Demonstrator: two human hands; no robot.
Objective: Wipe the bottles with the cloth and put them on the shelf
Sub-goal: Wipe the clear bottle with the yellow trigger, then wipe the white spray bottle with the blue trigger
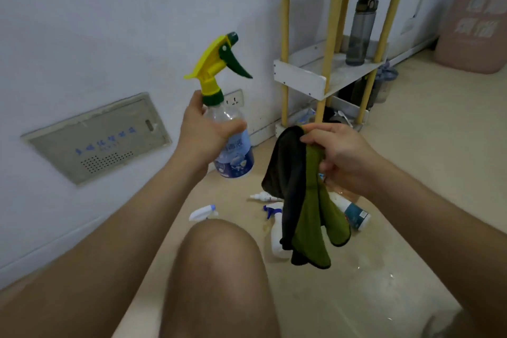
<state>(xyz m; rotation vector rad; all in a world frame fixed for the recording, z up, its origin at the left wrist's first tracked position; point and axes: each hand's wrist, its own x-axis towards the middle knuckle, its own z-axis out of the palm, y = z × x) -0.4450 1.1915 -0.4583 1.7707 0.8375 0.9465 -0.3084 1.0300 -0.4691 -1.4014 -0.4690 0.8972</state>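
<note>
My left hand [204, 134] grips a clear spray bottle [233, 143] with a blue label and a yellow-green trigger head, held upright in the air near the wall. My right hand [340, 156] pinches a green and black cloth [307, 206] that hangs down beside the bottle without touching it. The white shelf [299, 77] with yellow posts stands at the back right, with a grey drinking bottle [360, 31] on its middle board. Several other bottles lie on the floor under the cloth, among them a white spray bottle [275, 233] and a white bottle with a teal label [354, 214].
My bare knee [219, 263] is in the foreground. A wall socket [234, 99] and a grey wall panel [96, 137] are on the left wall. A pink bin [474, 22] stands at the far right. Clutter sits on the shelf's bottom level.
</note>
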